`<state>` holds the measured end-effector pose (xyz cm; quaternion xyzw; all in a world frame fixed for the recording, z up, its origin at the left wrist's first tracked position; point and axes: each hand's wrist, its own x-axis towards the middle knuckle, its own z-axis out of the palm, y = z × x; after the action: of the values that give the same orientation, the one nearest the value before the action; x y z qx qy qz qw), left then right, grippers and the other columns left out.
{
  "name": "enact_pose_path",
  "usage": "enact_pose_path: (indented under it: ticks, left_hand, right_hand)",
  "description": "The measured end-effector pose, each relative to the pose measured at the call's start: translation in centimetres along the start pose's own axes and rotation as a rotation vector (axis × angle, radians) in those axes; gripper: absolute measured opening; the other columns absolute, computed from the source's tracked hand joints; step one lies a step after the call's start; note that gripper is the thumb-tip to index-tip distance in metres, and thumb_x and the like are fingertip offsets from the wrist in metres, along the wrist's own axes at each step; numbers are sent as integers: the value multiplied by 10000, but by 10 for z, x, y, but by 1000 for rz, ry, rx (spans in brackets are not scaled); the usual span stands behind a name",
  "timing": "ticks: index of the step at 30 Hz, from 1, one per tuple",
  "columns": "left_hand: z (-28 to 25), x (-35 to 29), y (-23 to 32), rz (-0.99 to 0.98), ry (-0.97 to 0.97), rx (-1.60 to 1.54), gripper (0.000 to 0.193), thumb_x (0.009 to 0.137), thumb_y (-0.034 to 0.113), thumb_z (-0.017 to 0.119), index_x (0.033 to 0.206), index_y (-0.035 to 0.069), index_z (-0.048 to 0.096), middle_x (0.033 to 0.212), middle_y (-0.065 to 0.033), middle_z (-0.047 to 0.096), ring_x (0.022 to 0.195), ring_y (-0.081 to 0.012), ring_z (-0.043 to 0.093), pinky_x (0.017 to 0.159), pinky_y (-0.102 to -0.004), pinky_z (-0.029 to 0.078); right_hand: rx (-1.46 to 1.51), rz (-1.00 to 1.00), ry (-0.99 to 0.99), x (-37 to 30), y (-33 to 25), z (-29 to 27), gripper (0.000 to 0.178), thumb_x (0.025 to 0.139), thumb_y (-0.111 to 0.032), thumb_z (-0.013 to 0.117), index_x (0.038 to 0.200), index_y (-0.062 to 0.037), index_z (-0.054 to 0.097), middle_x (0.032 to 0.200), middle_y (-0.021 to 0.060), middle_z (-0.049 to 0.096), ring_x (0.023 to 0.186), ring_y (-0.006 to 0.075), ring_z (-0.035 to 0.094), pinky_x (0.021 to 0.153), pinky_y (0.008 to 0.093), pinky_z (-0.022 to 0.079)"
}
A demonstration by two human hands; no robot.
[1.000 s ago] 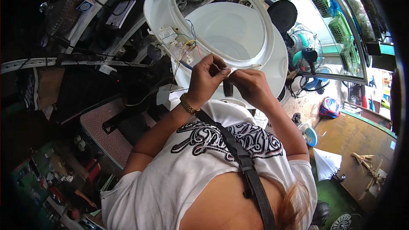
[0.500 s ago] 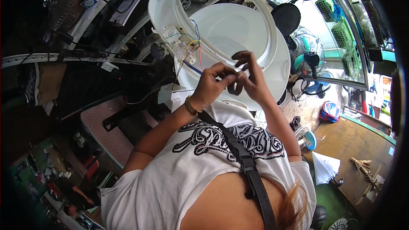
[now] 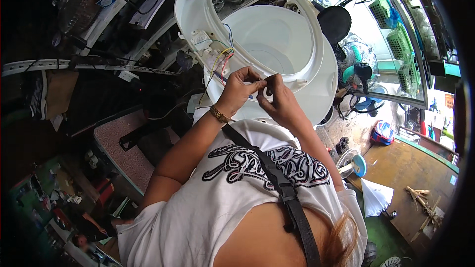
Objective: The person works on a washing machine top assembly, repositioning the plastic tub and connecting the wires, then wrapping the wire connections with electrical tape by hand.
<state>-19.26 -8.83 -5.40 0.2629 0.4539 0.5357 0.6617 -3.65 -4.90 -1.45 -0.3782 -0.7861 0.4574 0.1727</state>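
My left hand [image 3: 239, 91] and my right hand [image 3: 281, 101] meet fingertip to fingertip in front of me, both closed in a pinch. What they hold is too small and too covered by the fingers to make out. Just beyond them leans a white plastic appliance cover [image 3: 190, 7] with a large oval opening. Thin coloured wires [image 3: 228, 52], among them blue, yellow, green and red, come out of a white switch part [image 3: 201, 38] on the cover's left side. These wires run down close to my left hand. Behind the opening shows a round white tub [image 3: 277, 17].
A green-bladed fan [image 3: 362, 70] stands right of the tub, near a black round pan-like disc [image 3: 334, 23]. Green baskets [image 3: 398, 44] line the right. A brown table [image 3: 396, 168] holds a white folded umbrella [image 3: 377, 198]. At left is a pink speckled surface [image 3: 121, 143]; another person [image 3: 91, 225] is lower left.
My right hand has moved left and slightly down, and its fingers have folded in. A dark ring-shaped thing under its fingers no longer shows. The red wire now bends toward the left.
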Motion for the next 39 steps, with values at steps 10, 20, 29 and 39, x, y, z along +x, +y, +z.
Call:
enact_pose_path:
  ticks: [10, 20, 29, 39]
  left_hand:
    - [24, 31, -13, -65, 252, 205, 198, 873, 221, 656, 811, 78, 535, 712, 24, 533, 596, -55, 488, 502, -218, 399]
    - [47, 73, -39, 209, 512, 645, 397, 806, 311, 673, 572, 31, 514, 511, -93, 532, 465, -243, 508, 491, -384, 404]
    - [21, 90, -59, 223, 732, 1198, 203, 825, 233, 607, 740, 49, 609, 707, -189, 640, 684, -389, 630, 617, -467, 498]
    - [67, 50, -51, 454, 404, 490, 423, 1003, 461, 302, 970, 61, 436, 638, 24, 462, 541, -65, 414, 504, -230, 371]
  right_hand:
    - [-104, 89, -113, 14, 17, -14, 352, 839, -223, 558, 1040, 20, 403, 875, 269, 602, 827, 426, 595, 721, 439, 455]
    - [-100, 77, -137, 5, 26, -42, 318, 861, -252, 515, 973, 43, 559, 890, 249, 633, 819, 418, 604, 729, 425, 470]
    - [102, -179, -283, -20, -8, -50, 272, 810, -133, 494, 1015, 33, 565, 897, 143, 597, 849, 211, 561, 805, 329, 438]
    - [239, -1, -310, 36, 66, -77, 395, 908, -380, 584, 908, 14, 610, 713, 41, 550, 661, 113, 477, 618, 274, 405]
